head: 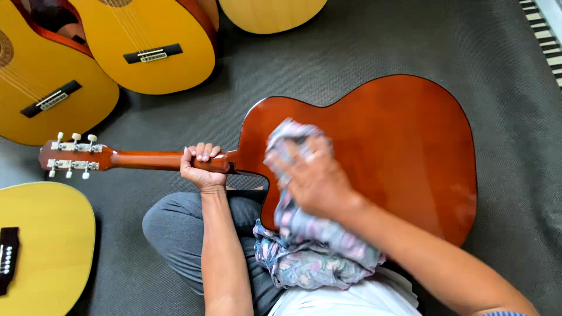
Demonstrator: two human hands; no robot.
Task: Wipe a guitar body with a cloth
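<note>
A reddish-brown acoustic guitar (pixel 404 146) lies back-up across my lap, with its headstock (pixel 73 157) pointing left. My left hand (pixel 201 167) is wrapped around the neck close to the body. My right hand (pixel 313 175) presses a patterned cloth (pixel 310 257) flat against the guitar's glossy back, near the waist. The hand is blurred. The rest of the cloth bunches down onto my lap. My bent knee in grey trousers (pixel 175 225) sits under the neck.
Several yellow guitars lie face-up on the dark grey carpet (pixel 515 193): two at the top left (pixel 149 44) (pixel 44 88), one at the top centre (pixel 272 13), one at the bottom left (pixel 44 246). A strip of keyboard keys (pixel 547 35) shows at the top right.
</note>
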